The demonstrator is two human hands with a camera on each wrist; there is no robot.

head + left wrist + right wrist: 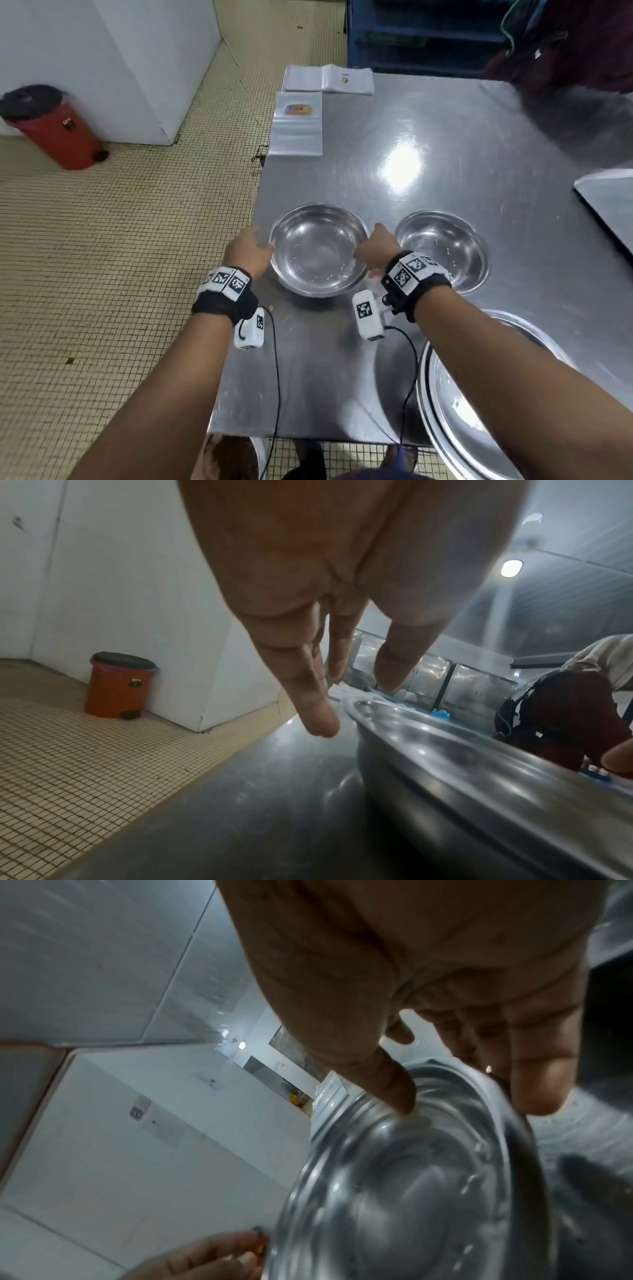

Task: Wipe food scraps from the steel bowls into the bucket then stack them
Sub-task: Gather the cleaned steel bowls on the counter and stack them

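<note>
Overhead, my left hand (248,251) and right hand (376,248) flank the bowl (317,250). Only my right wrist camera shows thumb and fingers (537,1085) pinching its rim; my left fingers (308,693) hang straight beside it.

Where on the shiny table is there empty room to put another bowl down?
The widest bare patch of the table lies beyond the two small bowls, between the plastic sleeves and the tray. A smaller gap sits near the front edge, left of the big bowl. Around the hands it is crowded.
</note>
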